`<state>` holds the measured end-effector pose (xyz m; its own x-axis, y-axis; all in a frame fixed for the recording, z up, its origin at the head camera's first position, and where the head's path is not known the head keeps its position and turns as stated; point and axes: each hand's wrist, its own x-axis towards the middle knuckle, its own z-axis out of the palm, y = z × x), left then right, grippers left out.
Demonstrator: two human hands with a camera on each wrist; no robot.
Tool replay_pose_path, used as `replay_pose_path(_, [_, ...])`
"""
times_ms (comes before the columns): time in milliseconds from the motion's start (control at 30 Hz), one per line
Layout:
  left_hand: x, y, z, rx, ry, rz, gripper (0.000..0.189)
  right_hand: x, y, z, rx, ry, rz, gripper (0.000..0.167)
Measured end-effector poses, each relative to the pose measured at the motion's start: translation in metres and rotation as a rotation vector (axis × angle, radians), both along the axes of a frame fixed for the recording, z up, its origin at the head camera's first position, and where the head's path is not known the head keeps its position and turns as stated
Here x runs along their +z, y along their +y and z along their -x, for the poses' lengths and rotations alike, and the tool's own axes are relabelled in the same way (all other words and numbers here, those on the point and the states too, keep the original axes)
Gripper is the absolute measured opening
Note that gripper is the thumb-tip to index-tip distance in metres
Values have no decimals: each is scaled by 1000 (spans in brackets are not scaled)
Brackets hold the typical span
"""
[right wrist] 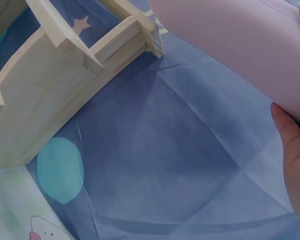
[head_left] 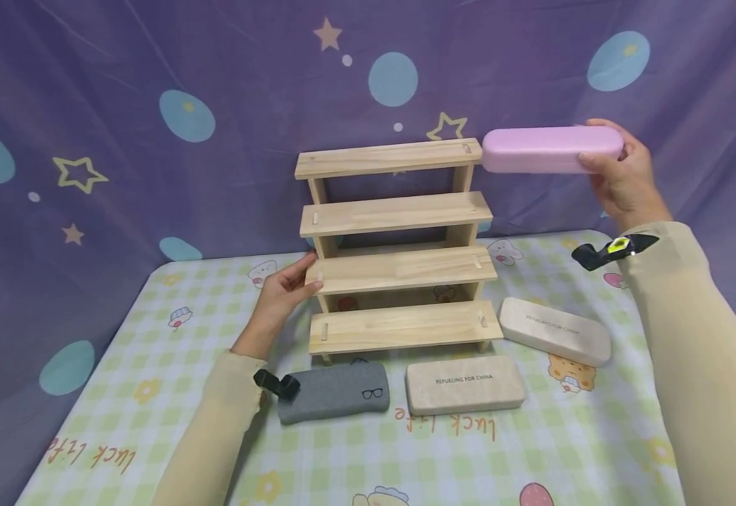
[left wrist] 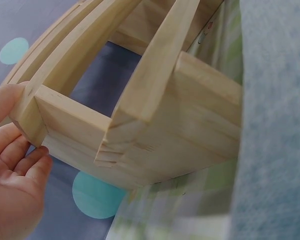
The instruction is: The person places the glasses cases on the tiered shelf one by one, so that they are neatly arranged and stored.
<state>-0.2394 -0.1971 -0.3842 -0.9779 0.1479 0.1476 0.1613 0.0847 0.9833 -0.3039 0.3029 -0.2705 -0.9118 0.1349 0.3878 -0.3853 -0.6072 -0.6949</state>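
Note:
A wooden stepped rack (head_left: 399, 267) with several shelves stands on the table against the cloth backdrop. My left hand (head_left: 283, 296) grips the left end of one of its middle shelves, thumb on top and fingers below, as the left wrist view shows up close at the shelf end (left wrist: 32, 107). My right hand (head_left: 627, 176) holds a pink glasses case (head_left: 545, 149) by its right end, up in the air. The case lies level, its left end right beside the top shelf's (head_left: 386, 158) right end. In the right wrist view the pink case (right wrist: 230, 50) fills the upper right.
A grey glasses case (head_left: 336, 393) lies before the rack's left front, partly behind my left wrist camera. One beige case (head_left: 465, 385) sits in front of the rack, another (head_left: 555, 332) to its right at an angle. A checked cloth (head_left: 171, 393) covers the table.

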Motion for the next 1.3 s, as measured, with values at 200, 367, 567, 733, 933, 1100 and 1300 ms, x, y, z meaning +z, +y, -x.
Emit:
replay_pose_path(200, [0,-1,0,4,3,-5,55,8,-13,7,18,22,6,42])
replay_pose_path(367, [-1,-1,-1,2,5,-5,55,15,-28,14,12,5,-49,43])
replay_pose_path(567, [0,0,-2,4,17,1,55,21,-48,23,15,16,-127,41])
replay_pose_path(733, [1,0,0,-11,17,-4,56,23,-67,30,11,21,-179,41])
replay_pose_path(933, [0,-1,1,-18,2,-9,56,31,-92,35,27,17,-272,45])
replay_pose_path(1100, [-1,0,0,-18,5,-12,56,36,-113,40,21,27,-362,47])
replay_pose_path(1300, [0,0,-2,-25,19,-6,55,45,-134,45,50,31,-348,50])
